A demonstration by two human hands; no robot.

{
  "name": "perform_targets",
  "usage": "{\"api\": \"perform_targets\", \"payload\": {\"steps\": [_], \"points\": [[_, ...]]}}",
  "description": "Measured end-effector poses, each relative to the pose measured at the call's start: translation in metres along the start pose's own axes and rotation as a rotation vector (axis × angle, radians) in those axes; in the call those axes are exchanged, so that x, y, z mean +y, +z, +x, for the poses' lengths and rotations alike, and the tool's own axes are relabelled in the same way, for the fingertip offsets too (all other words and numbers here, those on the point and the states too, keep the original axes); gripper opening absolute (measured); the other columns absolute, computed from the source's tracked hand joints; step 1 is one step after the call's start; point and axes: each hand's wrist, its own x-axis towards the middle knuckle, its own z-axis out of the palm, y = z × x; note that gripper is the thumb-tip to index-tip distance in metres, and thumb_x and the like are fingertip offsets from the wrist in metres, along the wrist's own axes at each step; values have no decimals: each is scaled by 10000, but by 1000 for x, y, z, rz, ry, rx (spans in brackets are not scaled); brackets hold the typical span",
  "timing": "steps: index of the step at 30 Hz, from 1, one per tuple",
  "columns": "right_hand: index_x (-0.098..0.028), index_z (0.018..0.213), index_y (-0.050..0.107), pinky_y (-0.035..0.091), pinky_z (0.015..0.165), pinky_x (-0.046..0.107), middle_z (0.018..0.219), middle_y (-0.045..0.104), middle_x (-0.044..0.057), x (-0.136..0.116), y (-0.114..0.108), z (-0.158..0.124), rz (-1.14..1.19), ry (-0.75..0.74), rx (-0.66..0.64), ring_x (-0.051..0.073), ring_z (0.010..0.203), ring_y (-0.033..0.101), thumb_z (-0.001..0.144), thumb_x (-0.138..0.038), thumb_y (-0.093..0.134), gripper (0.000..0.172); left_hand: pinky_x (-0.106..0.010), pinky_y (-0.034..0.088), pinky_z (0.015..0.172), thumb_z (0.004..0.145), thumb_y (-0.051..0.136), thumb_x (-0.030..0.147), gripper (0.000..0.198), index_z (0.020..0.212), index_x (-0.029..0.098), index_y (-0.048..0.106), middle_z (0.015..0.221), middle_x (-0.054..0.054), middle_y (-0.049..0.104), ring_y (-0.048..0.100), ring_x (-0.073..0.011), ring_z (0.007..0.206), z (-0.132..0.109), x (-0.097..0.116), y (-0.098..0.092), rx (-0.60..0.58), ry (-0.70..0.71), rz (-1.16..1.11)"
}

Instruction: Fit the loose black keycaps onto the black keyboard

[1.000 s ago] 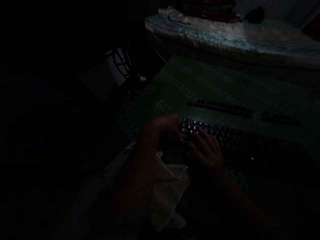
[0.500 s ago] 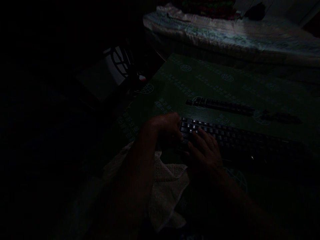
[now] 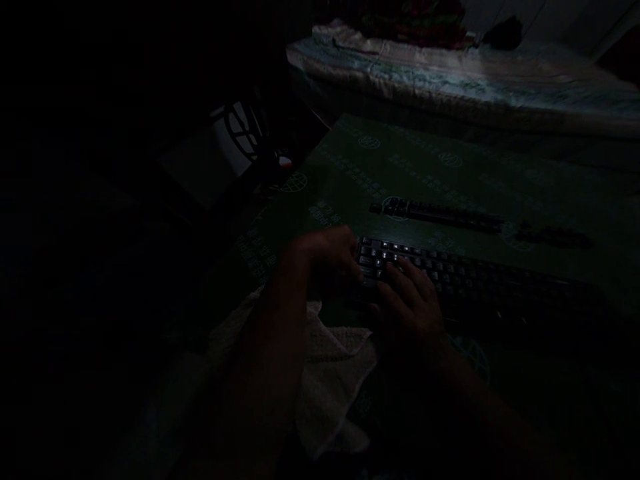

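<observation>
In dim light a black keyboard (image 3: 480, 277) lies on a dark green table (image 3: 345, 160). At its left end my left hand (image 3: 330, 257) is bent at the wrist, its fingers curled against the keyboard's edge; shadow hides the fingertips. My right hand (image 3: 414, 297) rests on the left part of the keys with its fingers stretched out, the thumb side in shadow. Behind the keyboard, rows of loose black keycaps (image 3: 450, 215) are laid out on the table.
A pale cloth (image 3: 335, 373) lies in front of my hands, partly under my left forearm. At the back is a bed with a light patterned sheet (image 3: 435, 77) and dark red fabric (image 3: 425, 23) on it. A dark chair-like frame (image 3: 245, 133) stands left of the table.
The view has shifted slightly, so the table and bed appear a little lower. Both hands keep nearly the same places on the keyboard.
</observation>
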Motion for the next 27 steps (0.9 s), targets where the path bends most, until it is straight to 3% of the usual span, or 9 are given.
{"api": "perform_targets", "payload": {"steps": [13, 17, 27], "points": [[-159, 1046, 617, 379, 993, 496, 1225, 567, 183, -1, 0, 1, -26, -22, -38, 321, 1285, 398, 843, -329, 589, 266, -220, 364, 472, 656, 703, 218, 113, 646, 138, 624, 533, 18, 598, 537, -117, 500, -1, -1, -4, 114, 20, 80], [-209, 1102, 597, 360, 995, 523, 1319, 482, 185, -2, 1, 2, -47, -27, -124, 344, 1321, 337, 837, -394, 590, 323, -212, 346, 449, 678, 682, 219, 132, 625, 140, 591, 517, 21, 587, 532, -115, 476, -1, -1, -2, 163, 13, 64], [-186, 1087, 610, 347, 1000, 517, 1283, 508, 201, -3, 2, 2, -62, -33, -119, 340, 1313, 347, 849, -385, 576, 312, -209, 361, 446, 715, 662, 257, 174, 624, 138, 575, 500, 18, 578, 538, -113, 465, -3, 3, -1, 149, 5, 50]]}}
